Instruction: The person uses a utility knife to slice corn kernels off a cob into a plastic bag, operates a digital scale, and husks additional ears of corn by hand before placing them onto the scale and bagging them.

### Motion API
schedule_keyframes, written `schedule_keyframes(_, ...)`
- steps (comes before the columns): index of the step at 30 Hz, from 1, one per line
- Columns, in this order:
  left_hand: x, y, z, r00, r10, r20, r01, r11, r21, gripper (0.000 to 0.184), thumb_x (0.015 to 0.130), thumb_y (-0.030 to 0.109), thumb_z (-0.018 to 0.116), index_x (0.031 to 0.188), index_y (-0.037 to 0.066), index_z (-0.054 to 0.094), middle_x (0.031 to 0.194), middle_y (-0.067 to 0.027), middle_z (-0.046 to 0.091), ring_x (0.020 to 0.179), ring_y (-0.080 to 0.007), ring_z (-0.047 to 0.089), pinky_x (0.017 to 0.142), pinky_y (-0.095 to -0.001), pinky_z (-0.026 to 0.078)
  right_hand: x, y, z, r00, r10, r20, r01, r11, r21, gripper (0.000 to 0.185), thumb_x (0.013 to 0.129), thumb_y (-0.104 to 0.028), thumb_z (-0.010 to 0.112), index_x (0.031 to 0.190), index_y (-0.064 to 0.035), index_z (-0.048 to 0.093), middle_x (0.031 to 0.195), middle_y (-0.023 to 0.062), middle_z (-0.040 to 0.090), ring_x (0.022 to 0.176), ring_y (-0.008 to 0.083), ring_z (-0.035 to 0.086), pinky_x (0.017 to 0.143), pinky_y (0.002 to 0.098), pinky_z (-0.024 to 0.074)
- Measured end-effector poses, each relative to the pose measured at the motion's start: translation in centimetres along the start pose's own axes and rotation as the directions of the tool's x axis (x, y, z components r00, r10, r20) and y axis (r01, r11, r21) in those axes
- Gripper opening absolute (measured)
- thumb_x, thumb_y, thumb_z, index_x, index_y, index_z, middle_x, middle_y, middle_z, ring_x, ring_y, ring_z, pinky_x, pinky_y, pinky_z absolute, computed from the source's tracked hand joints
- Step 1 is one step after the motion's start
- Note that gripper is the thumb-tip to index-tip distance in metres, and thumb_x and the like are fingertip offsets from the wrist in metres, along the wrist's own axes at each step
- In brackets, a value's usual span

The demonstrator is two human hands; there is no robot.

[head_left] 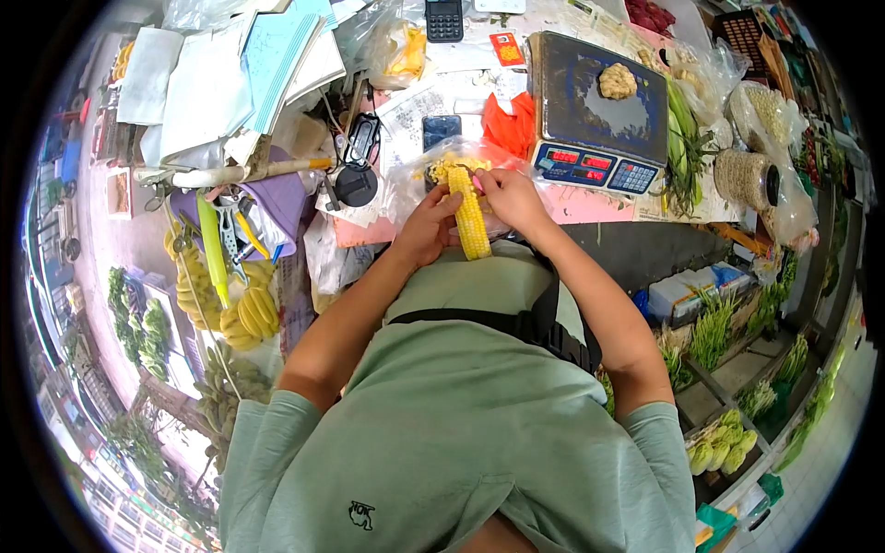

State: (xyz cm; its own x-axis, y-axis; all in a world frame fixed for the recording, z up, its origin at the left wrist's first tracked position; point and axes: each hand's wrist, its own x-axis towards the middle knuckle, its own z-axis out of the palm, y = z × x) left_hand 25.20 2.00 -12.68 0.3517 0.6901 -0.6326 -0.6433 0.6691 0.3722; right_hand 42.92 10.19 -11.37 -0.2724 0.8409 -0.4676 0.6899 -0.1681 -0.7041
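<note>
A yellow corn cob stands nearly upright in front of my body, its lower end close to my shirt. My left hand is closed around its left side. At the cob's upper right, my right hand has its fingers pinched together. A small pink bit shows at those fingertips, too small to name. Just beyond the cob, loose yellow kernels lie in a clear plastic bag on the counter.
A digital scale bears a knobbly pale lump. An orange-red bag and a phone lie behind the kernels. Green-husked corn and a jar are at right. Papers and bananas are at left.
</note>
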Motion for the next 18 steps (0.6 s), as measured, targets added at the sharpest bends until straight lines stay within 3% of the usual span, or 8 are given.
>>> schedule_keyframes(10,0.3,0.0,-0.8,0.999,-0.02,-0.031,0.02,1.0,0.015,0.046,0.1,0.032,0.063,0.139,0.015,0.043,0.117,-0.0018,0.063,0.102,-0.0179,0.068,0.08,-0.044,0.061,-0.7,0.0,-0.5,0.994,-0.111,-0.015,0.11,0.992,-0.067,0.041,0.096,-0.035,0.061,0.079,0.0005,0.072,0.07,0.0242,0.065,0.064,0.0401,0.065,0.062,0.0458,0.0509)
schedule_keyframes(12,0.3,-0.4,-1.2,1.0,-0.026,0.003,0.027,1.0,-0.017,0.049,0.099,0.032,0.066,0.137,0.013,0.042,0.119,-0.0075,0.062,0.103,-0.025,0.067,0.078,-0.0512,0.061,-1.2,0.4,-0.4,0.988,-0.153,0.006,0.153,0.985,-0.078,0.04,0.096,-0.035,0.061,0.079,-0.0004,0.072,0.07,0.024,0.065,0.063,0.0402,0.064,0.061,0.0459,0.0505)
schedule_keyframes(18,0.4,-0.2,-1.8,0.997,-0.058,-0.051,0.057,0.998,-0.02,0.046,0.098,0.034,0.067,0.132,0.014,0.044,0.12,-0.0071,0.06,0.107,-0.0254,0.064,0.08,-0.0513,0.061,-2.4,0.6,-0.7,0.975,-0.218,0.043,0.22,0.972,-0.078,0.034,0.095,-0.035,0.061,0.081,-0.0053,0.072,0.072,0.0213,0.065,0.064,0.0401,0.064,0.061,0.0463,0.0498)
